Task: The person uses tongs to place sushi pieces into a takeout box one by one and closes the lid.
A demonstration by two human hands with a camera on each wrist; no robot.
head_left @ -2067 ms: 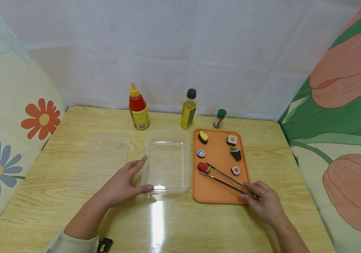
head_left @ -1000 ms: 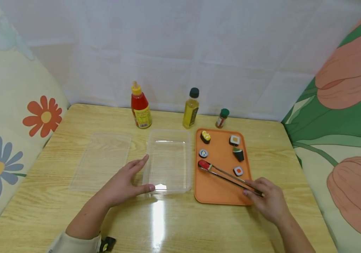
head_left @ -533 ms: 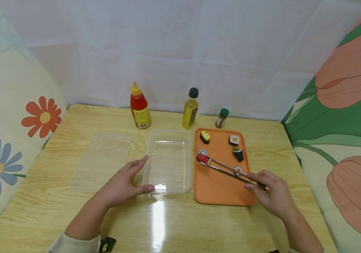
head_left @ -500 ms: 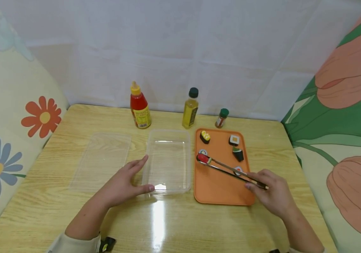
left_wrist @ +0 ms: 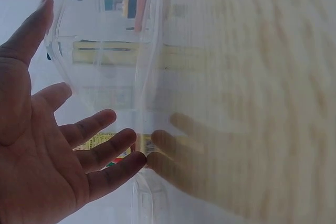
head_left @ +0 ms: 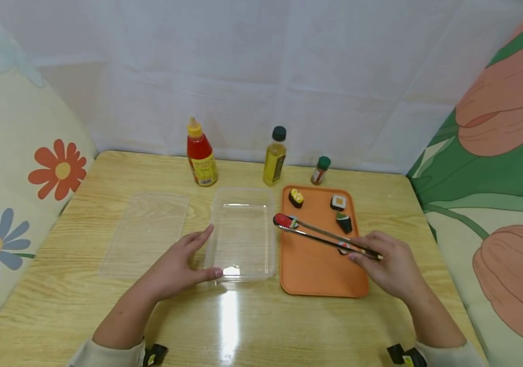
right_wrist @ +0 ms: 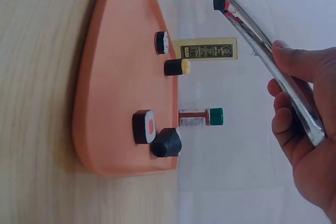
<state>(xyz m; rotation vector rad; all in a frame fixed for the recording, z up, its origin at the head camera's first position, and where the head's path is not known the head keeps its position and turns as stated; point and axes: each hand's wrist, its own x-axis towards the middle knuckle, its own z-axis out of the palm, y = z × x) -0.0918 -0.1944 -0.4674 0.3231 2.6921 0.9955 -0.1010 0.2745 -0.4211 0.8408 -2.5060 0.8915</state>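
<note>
My right hand (head_left: 387, 262) grips a pair of metal tongs (right_wrist: 278, 77), thumb on one arm and fingers around the other. Pinched in the tongs' tips is a red-topped sushi piece (head_left: 283, 220), raised off the orange tray (head_left: 316, 278) and over its left edge. My left hand (head_left: 181, 267) lies spread along the left side of a clear plastic container (head_left: 244, 278), thumb at its near corner and fingers straight. Other sushi pieces sit on the tray: a yellow-topped one (head_left: 295, 198), a square roll (head_left: 338, 202) and a dark cone (head_left: 344, 223). The tongs partly cover two rolls.
A clear flat lid (head_left: 151, 229) lies left of the container. Behind stand a red sauce bottle (head_left: 202, 160), an oil bottle (head_left: 273, 160) and a small green-capped spice jar (head_left: 320, 171). White cloth hangs at the table's back.
The tongs lift the red-topped sushi piece from the tray and carry it up and left to the tray's left edge. My left hand stays by the container.
</note>
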